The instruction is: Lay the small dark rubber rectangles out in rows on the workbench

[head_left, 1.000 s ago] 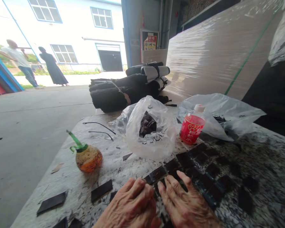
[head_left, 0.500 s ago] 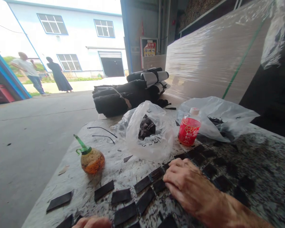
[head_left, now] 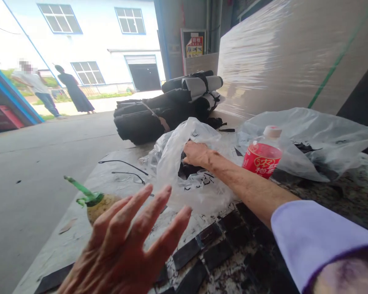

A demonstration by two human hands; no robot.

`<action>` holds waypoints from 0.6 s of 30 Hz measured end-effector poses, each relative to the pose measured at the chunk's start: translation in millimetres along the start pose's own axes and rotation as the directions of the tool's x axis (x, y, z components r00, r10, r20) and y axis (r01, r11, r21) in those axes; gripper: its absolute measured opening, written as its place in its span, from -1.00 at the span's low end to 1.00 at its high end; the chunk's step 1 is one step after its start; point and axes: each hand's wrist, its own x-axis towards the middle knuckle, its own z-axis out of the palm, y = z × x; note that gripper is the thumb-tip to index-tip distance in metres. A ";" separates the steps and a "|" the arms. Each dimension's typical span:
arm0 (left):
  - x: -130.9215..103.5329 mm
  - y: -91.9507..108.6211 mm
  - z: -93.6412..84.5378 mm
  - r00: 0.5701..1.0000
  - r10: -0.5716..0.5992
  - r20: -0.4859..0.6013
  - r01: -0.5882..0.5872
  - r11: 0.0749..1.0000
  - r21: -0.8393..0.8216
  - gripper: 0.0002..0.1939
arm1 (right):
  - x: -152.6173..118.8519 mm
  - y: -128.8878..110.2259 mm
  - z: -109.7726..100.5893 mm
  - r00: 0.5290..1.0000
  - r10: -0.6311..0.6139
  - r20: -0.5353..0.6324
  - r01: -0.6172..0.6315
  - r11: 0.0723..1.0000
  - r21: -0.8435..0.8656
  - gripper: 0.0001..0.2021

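My right hand [head_left: 196, 153] is inside the mouth of a clear plastic bag [head_left: 171, 163], over the dark pieces [head_left: 183, 169] in it. Its fingers are bent down and partly hidden, so what they hold cannot be made out. In the foreground my left hand [head_left: 131, 237] is open, fingers spread, with nothing in it. Below it and to its right, flat black rectangular pieces [head_left: 218, 254] lie in rough rows on the table [head_left: 110, 153]. A round bottle with a green spout [head_left: 99, 206] stands beside my left hand, partly covered by it.
A drink bottle with a red label [head_left: 261, 157] stands just right of my right forearm. Behind it lies another plastic bag [head_left: 319, 130]. Two thin black cords [head_left: 125, 165] lie left of the open bag. Black rolls [head_left: 153, 118] are stacked beyond. Two people [head_left: 73, 92] stand outside.
My right hand has moved from the black pieces forward and left into the bag. My left hand has risen from the bottom edge into view, fingers spread. The view has shifted slightly.
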 end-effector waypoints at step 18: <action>26.8 -6.8 23.1 0.985 -0.126 0.122 0.133 0.990 -0.054 -0.84 | -17.5 17.4 -12.9 0.981 -0.154 -0.119 0.154 0.988 -0.012 -0.78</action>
